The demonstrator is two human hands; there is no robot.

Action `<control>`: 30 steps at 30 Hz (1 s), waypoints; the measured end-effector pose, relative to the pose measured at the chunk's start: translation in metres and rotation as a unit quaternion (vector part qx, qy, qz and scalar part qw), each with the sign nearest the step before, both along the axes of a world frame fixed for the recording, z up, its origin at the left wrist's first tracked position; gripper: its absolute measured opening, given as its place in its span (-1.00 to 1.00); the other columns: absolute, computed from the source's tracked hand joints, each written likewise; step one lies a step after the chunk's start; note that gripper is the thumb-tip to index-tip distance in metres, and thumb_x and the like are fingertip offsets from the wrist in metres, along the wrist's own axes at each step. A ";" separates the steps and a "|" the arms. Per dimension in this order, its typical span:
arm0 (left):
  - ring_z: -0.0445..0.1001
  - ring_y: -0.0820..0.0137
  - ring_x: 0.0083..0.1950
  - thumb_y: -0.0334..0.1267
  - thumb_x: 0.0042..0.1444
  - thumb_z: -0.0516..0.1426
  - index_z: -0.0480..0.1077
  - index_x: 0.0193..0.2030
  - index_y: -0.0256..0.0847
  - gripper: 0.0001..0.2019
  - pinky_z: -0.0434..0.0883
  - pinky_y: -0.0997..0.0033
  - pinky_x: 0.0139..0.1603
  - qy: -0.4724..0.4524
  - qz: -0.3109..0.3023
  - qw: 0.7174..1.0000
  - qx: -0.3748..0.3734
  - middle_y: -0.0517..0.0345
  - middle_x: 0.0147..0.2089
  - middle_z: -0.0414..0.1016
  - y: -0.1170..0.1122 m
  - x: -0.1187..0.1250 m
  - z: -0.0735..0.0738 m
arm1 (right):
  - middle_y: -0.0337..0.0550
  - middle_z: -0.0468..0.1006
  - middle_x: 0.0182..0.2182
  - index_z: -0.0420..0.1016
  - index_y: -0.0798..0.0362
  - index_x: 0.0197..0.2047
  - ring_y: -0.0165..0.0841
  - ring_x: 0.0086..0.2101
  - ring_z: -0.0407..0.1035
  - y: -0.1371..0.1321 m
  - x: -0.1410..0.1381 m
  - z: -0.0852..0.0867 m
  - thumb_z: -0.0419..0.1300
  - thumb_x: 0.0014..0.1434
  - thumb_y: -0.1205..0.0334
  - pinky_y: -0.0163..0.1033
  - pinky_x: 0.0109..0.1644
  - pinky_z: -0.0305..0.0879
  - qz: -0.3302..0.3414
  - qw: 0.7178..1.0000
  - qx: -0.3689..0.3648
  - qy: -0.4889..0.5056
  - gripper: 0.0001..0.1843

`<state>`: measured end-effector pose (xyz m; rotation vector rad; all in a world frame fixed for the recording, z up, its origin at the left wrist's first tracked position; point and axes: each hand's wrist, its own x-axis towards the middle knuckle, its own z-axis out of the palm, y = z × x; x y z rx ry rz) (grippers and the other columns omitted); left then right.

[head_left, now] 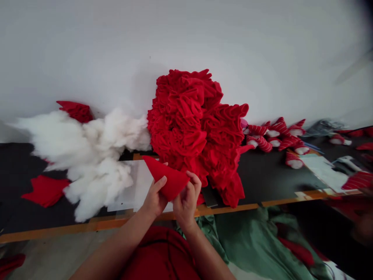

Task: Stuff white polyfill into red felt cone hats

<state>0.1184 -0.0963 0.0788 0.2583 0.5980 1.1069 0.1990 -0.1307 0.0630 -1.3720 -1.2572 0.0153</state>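
Observation:
A red felt cone (167,178), shaped like a small pointed hat, is held between my two hands above the table's front edge. Its tip points up and to the left, its wide end to the right. My left hand (156,196) grips the lower left side, thumb on top. At the wide end, my right hand (188,196) has its fingers curled round the rim; part of those fingers is hidden by the cloth. White sheets of paper (125,186) lie beneath. Right behind the cone rises a large heap of red fabric pieces (180,120).
Fluffy white stuffing (96,144) spreads to the left, with red pieces (48,190) beside it. Striped red stuffed cones (278,126) lie to the right near a white board (320,169). Green cloth (247,237) hangs below the wooden table edge (233,210). Another person's dark sleeve (329,229) shows at right.

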 end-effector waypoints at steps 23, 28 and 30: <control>0.49 0.27 -0.09 -0.24 -0.07 0.22 0.17 0.22 -0.16 -0.34 0.39 0.32 -0.02 0.014 -0.008 1.000 0.008 0.09 -0.09 0.53 0.006 -0.005 -0.003 | -0.02 -0.19 0.27 0.32 -0.05 0.08 0.01 0.22 -0.13 0.003 -0.001 -0.003 0.07 0.08 0.41 0.27 0.16 0.09 0.055 0.985 -0.103 -0.129 -0.53; 0.50 0.27 -0.10 -0.23 -0.09 0.23 0.19 0.20 -0.16 -0.35 0.39 0.30 -0.02 0.020 -0.013 1.000 0.005 0.09 -0.10 0.54 0.005 -0.003 -0.003 | 0.00 -0.33 0.30 0.19 -0.01 0.19 0.03 0.28 -0.27 0.003 -0.001 -0.002 0.08 0.09 0.36 0.26 0.19 0.05 0.084 0.980 -0.117 -0.134 -0.44; 0.50 0.26 -0.10 -0.26 -0.13 0.25 0.21 0.18 -0.18 -0.34 0.39 0.30 0.00 0.023 -0.015 1.000 0.004 0.09 -0.11 0.54 0.005 -0.003 -0.002 | 0.01 -0.27 0.30 0.21 0.02 0.18 0.05 0.29 -0.32 0.003 0.001 0.000 0.10 0.06 0.36 0.27 0.21 0.03 0.092 0.980 -0.117 -0.134 -0.43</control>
